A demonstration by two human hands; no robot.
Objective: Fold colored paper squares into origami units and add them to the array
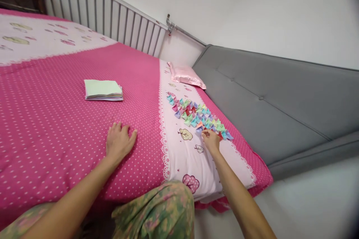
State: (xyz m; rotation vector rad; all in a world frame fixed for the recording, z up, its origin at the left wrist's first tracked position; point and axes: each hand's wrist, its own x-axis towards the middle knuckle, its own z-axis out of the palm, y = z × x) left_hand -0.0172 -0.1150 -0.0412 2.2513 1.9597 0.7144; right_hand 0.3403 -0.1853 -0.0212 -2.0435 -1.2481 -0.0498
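Note:
My left hand (119, 142) lies flat and open on the pink dotted bedsheet (56, 130), fingers spread, holding nothing. My right hand (210, 139) reaches to the near end of a cluster of several small folded paper pieces (198, 115) in many colours, laid out in rows on the white printed band of the sheet. Its fingers are pinched together at the nearest piece, which is too small to name clearly. A stack of pastel square papers (103, 89) with a green top sheet lies further back on the bed, beyond my left hand.
A small pink satin pillow (186, 75) sits at the far end of the white band. A grey padded headboard (280, 104) runs along the right. A white radiator (112, 15) lines the back wall. My knee in floral fabric (157, 213) is at the bottom.

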